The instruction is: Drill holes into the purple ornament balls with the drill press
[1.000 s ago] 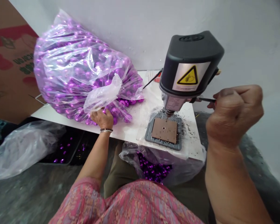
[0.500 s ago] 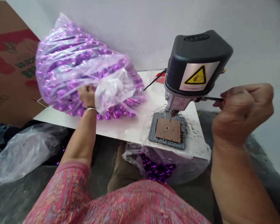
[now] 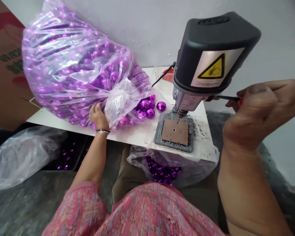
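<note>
At ten o'clock in the head view lies a clear plastic bag (image 3: 71,65) of shiny purple faceted balls (image 3: 145,105); at nine, the left hand's (image 3: 98,116) fingers curl against it, grip unclear. At three, the right hand (image 3: 263,113) clenches a thin black lever (image 3: 228,98). Tugging the bag might roll loose balls off the white tabletop (image 3: 127,136).

This seems to be a small workshop. On the white tabletop (image 3: 135,135) there stands 1 drill press (image 3: 212,36) with a yellow warning sign (image 3: 215,68), and dark shavings (image 3: 199,128) are scattered around its grey base (image 3: 158,137). Beside it lies a big transparent bag (image 3: 71,68), full of shiny purple balls (image 3: 144,104). A large printed cardboard box (image 3: 5,80), the plain wall (image 3: 147,26) and the rough grey floor (image 3: 27,206) also fit to such a workplace.
</note>
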The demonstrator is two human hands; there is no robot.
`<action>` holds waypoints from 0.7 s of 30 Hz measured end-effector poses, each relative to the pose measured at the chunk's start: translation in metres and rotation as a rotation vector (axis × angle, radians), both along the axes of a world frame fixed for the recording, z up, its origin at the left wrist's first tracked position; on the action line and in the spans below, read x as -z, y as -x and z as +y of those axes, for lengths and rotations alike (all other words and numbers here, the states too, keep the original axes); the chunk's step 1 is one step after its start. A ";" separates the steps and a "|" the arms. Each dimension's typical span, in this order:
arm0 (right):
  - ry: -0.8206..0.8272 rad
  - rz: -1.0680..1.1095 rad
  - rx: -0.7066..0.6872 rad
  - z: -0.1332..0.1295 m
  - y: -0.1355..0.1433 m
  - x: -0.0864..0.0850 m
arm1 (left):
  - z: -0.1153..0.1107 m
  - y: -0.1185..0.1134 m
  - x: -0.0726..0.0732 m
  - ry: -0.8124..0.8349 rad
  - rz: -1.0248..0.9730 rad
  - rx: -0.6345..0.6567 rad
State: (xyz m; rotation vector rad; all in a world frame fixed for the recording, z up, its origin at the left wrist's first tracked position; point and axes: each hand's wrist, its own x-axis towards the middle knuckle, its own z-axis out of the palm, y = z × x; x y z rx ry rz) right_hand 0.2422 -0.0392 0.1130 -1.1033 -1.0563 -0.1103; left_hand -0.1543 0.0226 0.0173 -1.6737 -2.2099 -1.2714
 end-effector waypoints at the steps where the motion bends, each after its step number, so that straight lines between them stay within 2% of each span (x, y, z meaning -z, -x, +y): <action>1: 0.001 0.002 -0.002 -0.001 0.001 -0.001 | -0.010 -0.010 0.016 -0.034 -0.006 -0.058; 3: 0.000 0.013 -0.008 -0.003 0.004 -0.002 | -0.030 -0.039 0.046 -0.153 0.065 -0.122; 4: 0.000 0.019 -0.012 -0.004 0.005 -0.003 | -0.038 -0.057 0.056 -0.167 0.112 -0.040; 6: 0.004 0.021 -0.015 -0.005 0.005 -0.003 | -0.049 -0.093 0.064 -0.122 0.217 0.255; 7: 0.007 0.018 -0.016 -0.006 0.005 -0.003 | -0.050 -0.108 0.062 -0.097 0.287 0.371; 8: 0.014 0.009 -0.018 -0.006 0.004 -0.003 | -0.048 -0.119 0.055 -0.058 0.346 0.414; 9: 0.022 -0.002 -0.017 -0.007 0.003 -0.002 | -0.043 -0.127 0.046 -0.023 0.394 0.401; 11: 0.038 -0.022 -0.018 -0.007 0.001 0.000 | -0.031 -0.132 0.025 0.109 0.493 0.401; 13: 0.043 -0.034 -0.028 -0.008 0.000 0.002 | -0.022 -0.126 0.010 0.283 0.623 0.499; 15: 0.043 -0.036 -0.042 -0.009 0.000 0.003 | -0.021 -0.116 0.004 0.448 0.726 0.555; 17: 0.051 -0.026 -0.052 -0.009 0.001 0.003 | -0.028 -0.108 0.004 0.574 0.786 0.554; 21: 0.045 0.017 -0.045 -0.009 0.003 0.001 | -0.048 -0.101 0.002 0.700 0.849 0.613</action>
